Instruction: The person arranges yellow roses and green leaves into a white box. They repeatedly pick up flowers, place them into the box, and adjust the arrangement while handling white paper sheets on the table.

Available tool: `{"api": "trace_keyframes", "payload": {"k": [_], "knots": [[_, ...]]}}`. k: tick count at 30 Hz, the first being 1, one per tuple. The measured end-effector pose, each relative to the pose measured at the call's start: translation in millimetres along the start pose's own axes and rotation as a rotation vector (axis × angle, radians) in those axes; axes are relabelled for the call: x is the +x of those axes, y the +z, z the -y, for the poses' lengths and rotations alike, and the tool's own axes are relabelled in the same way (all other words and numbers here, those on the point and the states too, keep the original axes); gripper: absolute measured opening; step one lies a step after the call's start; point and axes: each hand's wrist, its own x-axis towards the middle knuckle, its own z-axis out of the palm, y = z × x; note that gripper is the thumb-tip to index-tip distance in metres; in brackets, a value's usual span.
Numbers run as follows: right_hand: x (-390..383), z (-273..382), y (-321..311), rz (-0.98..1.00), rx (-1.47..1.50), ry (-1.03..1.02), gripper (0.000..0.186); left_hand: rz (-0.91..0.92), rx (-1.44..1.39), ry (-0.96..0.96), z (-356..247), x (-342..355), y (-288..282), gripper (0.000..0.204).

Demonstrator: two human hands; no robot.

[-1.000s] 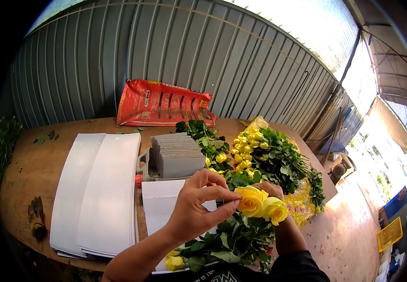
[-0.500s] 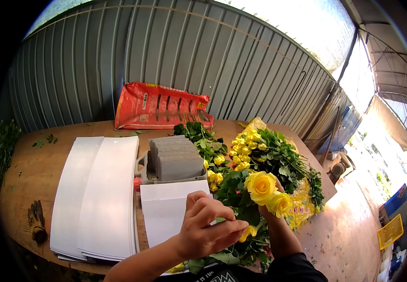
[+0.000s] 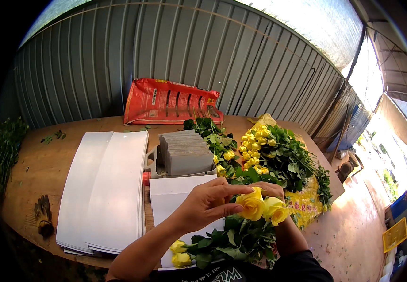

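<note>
Two open yellow roses (image 3: pixel 251 205) stand with their heads close together in front of me. My right hand (image 3: pixel 270 189) is closed behind these blooms, holding the roses; the blooms hide part of its grip. From the left, my left hand (image 3: pixel 208 204) reaches to the nearer bloom, its index finger along the top and its thumb at the left side. Below my hands lies a leafy bundle of roses (image 3: pixel 231 239), with yellow heads (image 3: pixel 181 259) toward the left. It rests partly on a white sheet (image 3: pixel 173 188).
Stacked white sheets (image 3: pixel 105 188) lie left of a cut-open container (image 3: pixel 184 174) filled with grey cards (image 3: pixel 187 150). More yellow roses (image 3: pixel 278 148) lie at the back right on yellow sheeting. A red bag (image 3: pixel 170 103) leans against the metal wall. A dark glove (image 3: pixel 44 216) lies far left.
My left hand has risen and come to the bloom. The two roses have moved lower and turned, and my right hand now shows behind them. The view has shifted slightly.
</note>
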Motion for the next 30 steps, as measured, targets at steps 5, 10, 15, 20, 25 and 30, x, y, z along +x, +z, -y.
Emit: {"api": "trace_keyframes", "payload": {"k": [5, 10, 15, 20, 25, 30], "knots": [[0.8, 0.6, 2.8, 0.012, -0.008, -0.045, 0.031, -0.11, -0.289, -0.037, 15.1, 1.2, 4.5, 0.015], [-0.3, -0.1, 3.5, 0.06, -0.054, -0.109, 0.028, -0.183, -0.591, -0.217, 17.0, 6.3, 4.4, 0.014], [-3.9, -2.6, 6.1, 0.006, -0.039, 0.048, 0.023, -0.247, -0.74, -0.279, 17.8, 10.3, 0.2, 0.014], [1.2, 1.4, 0.9, -0.085, -0.095, -0.016, 0.025, -0.384, -0.803, -0.17, 11.0, 3.7, -5.1, 0.01], [-5.8, -14.5, 4.3, -0.217, -0.026, -0.006, 0.024, -0.272, 0.342, 0.353, 9.3, -7.3, 7.7, 0.023], [-10.0, -21.3, 8.8, -0.245, -0.101, -0.005, 0.021, -0.335, 0.656, 0.514, 8.5, -5.3, 21.9, 0.032]]}}
